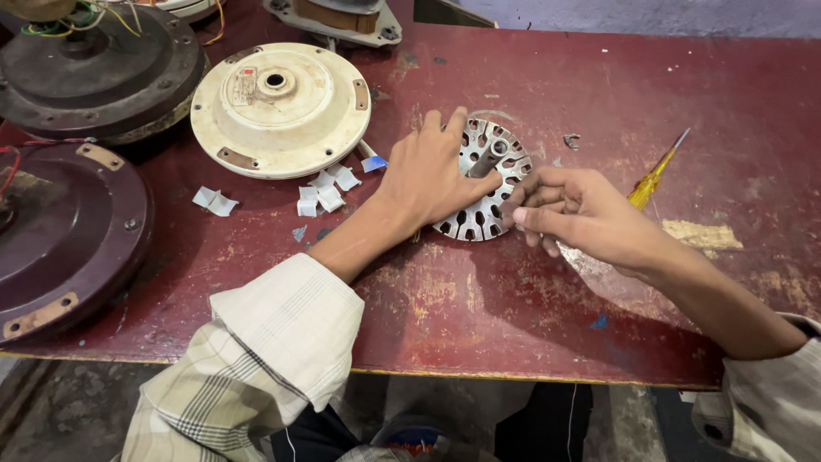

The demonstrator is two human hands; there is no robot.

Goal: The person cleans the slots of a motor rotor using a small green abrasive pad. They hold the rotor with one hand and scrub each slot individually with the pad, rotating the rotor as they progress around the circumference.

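A round slotted metal stator core (489, 178) lies flat on the dark red table (479, 299). My left hand (428, 171) rests on its left half, fingers spread over the slots, pressing it down. My right hand (573, 212) touches the core's right edge with pinched fingertips; whether something small sits between them cannot be made out. A yellow-handled screwdriver (652, 178) lies on the table just behind my right hand, tip pointing away.
A cream fan motor cover (280, 109) sits at the back left, two dark motor housings (103, 68) (60, 239) further left. Small white paper pieces (321, 190) lie scattered by the cream cover. Another motor part (338, 19) stands at the far edge.
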